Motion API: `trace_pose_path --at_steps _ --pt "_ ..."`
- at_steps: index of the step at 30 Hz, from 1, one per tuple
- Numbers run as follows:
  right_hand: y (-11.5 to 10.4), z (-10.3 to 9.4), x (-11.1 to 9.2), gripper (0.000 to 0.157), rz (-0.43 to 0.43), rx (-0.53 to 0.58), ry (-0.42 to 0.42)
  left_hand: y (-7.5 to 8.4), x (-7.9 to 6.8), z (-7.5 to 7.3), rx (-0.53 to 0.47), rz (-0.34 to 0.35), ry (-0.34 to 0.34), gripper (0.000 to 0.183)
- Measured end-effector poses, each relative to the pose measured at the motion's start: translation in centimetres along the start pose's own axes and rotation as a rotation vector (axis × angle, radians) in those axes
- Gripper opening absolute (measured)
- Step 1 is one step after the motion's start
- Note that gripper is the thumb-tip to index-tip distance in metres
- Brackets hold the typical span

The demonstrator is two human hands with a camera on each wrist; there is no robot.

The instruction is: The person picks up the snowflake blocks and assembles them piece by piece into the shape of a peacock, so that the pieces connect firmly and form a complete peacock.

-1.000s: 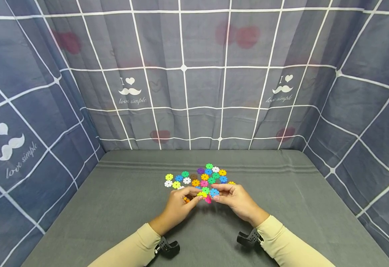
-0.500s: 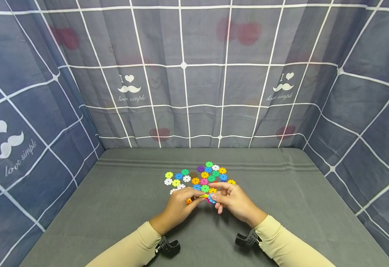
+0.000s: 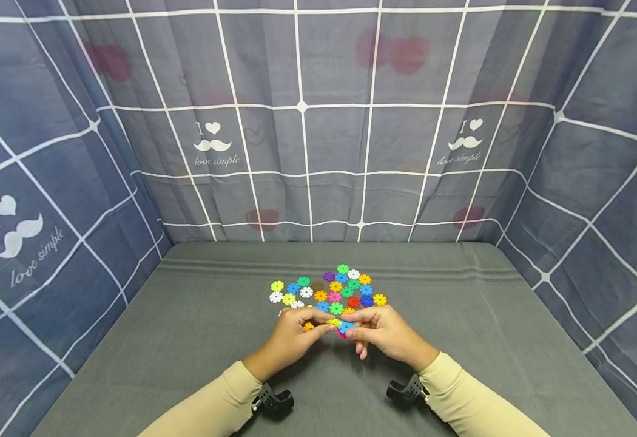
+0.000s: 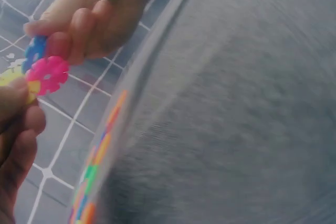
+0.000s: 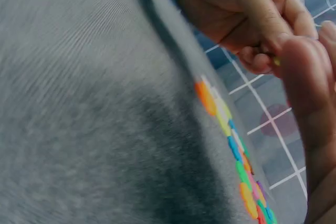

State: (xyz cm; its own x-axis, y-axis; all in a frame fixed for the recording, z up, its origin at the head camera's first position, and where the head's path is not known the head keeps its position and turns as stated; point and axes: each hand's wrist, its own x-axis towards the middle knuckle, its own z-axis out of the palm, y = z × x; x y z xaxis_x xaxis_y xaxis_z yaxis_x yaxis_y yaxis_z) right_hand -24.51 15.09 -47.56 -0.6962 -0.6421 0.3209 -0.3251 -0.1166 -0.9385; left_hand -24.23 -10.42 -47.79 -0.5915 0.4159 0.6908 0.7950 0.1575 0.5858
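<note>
Between my two hands, raised over the grey table, is a small cluster of toothed plastic snowflake discs. My left hand (image 3: pixel 291 335) pinches the yellow snowflake disc (image 3: pixel 332 321) between thumb and fingers. From the other side my right hand (image 3: pixel 392 335) pinches the blue snowflake disc (image 3: pixel 346 327), its lower fingers curled beneath. A pink snowflake disc (image 4: pixel 50 74) sits between the yellow and blue ones in the left wrist view, overlapping both. In the right wrist view my right thumb (image 5: pixel 307 82) hides most of the cluster.
Just beyond my hands, many loose discs lie flat on the grey cloth (image 3: pixel 215 340), among them a red disc (image 3: pixel 353 301) and a green disc (image 3: pixel 343 269). An orange disc (image 3: pixel 309 326) shows by my left fingers. Checked curtains (image 3: pixel 329 139) enclose the table.
The blue disc has turned, going from face-on to tilted and then flatter, lower beside the yellow one. My right fingers have shifted, uncovering the red disc. My left hand has barely moved.
</note>
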Motion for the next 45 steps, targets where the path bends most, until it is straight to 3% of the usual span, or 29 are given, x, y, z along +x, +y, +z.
trace_pose_path --at_steps 3,6,9,12,16,19,22,27,32,39,41,45 --pt "-0.1 0.1 0.0 0.031 -0.030 0.026 -0.019 0.2 0.2 -0.1 -0.036 -0.021 -0.027 0.019" --pt "-0.1 0.0 -0.1 0.029 -0.029 0.073 -0.035 0.3 0.5 -0.1 -0.007 0.038 -0.043 0.021" --pt "0.0 -0.1 0.0 0.029 -0.026 0.072 -0.022 0.3 0.6 0.2 0.019 0.056 -0.017 0.023" --pt "-0.1 -0.6 0.2 0.029 -0.034 -0.022 0.063 0.2 0.6 0.5 0.030 -0.001 0.038 0.022" --pt "0.5 -2.7 0.1 0.022 -0.008 -0.351 0.336 -0.1 0.5 0.4 0.028 -0.124 0.146 0.021" --pt "1.4 -4.6 -0.7 0.013 0.085 -0.650 0.459 -0.1 0.5 0.2 -0.001 -0.243 0.223 0.023" --pt "2.3 -4.9 -1.2 0.018 0.102 -0.854 0.426 -0.5 0.2 0.0 -0.034 -0.327 0.246 0.025" --pt "2.5 -3.6 -0.6 0.021 0.090 -0.976 0.321 -1.0 0.0 0.2 -0.070 -0.385 0.223 0.027" --pt "2.0 -3.3 -0.6 0.019 0.131 -0.898 0.257 -0.9 -0.1 0.4 -0.032 -0.406 0.206 0.018" --pt "1.9 -3.1 -0.7 0.023 0.034 -0.768 0.191 -0.9 -0.4 0.5 -0.019 -0.385 0.189 0.019" --pt "1.8 -2.8 -0.5 0.019 0.023 -0.649 0.197 -0.9 -0.4 0.5 -0.018 -0.381 0.185 0.020" --pt "0.9 -1.7 0.1 0.024 0.029 -0.228 0.226 -0.8 -0.3 0.6 0.019 -0.331 0.161 0.022"
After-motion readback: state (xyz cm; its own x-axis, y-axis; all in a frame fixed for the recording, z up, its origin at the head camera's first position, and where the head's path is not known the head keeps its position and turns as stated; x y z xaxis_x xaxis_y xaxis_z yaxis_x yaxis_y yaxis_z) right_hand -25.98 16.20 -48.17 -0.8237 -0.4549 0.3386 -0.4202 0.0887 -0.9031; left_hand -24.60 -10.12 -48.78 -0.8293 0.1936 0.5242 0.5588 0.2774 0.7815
